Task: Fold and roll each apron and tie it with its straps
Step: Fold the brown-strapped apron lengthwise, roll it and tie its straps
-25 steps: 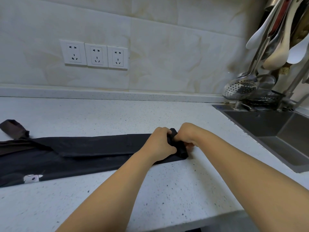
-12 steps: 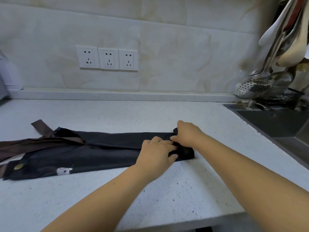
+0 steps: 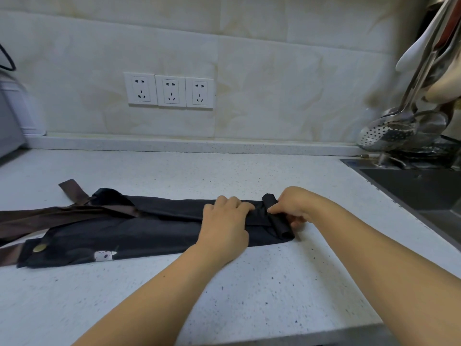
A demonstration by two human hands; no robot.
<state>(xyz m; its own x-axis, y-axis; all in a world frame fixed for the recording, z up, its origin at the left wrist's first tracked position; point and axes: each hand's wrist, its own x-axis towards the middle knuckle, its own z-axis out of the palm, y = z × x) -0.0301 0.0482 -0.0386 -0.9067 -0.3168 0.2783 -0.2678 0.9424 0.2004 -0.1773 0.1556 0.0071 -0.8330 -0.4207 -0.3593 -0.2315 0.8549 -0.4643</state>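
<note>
The dark apron (image 3: 154,228) lies folded into a long narrow band across the counter (image 3: 249,300), running from the left edge of the view to a point a little right of centre. Its right end is turned up into a small tight roll (image 3: 280,224) that sits across the band's width. The right grip (image 3: 291,208) is closed on this roll from the right side: its forefinger reaches over the top and its thumb comes in low on the near side, so the roll is pinched between them. The left grip (image 3: 224,221) rests on the flat part of the band just left of the roll. Its palm is down and its fingers are gently bent, with the fingertips (image 3: 249,208) pressing the cloth close to the roll and holding nothing. Both forearms come in from the lower edge and meet at that end of the apron. At the far left end the brown straps (image 3: 74,213) spread loose over the cloth and off to the left, and one short end (image 3: 72,189) is angled up towards the wall. A brass snap (image 3: 38,248) and a small white printed patch (image 3: 104,255) show along the near edge of the band. Behind, three white wall sockets (image 3: 171,91) sit in a row on the pale tiled wall. A dark sink (image 3: 424,193) is set into the counter at the right, well apart from the apron. Above it hang a metal skimmer (image 3: 384,136) and a white spoon (image 3: 411,56) among other utensils. A pale appliance (image 3: 10,126) stands at the left edge.
</note>
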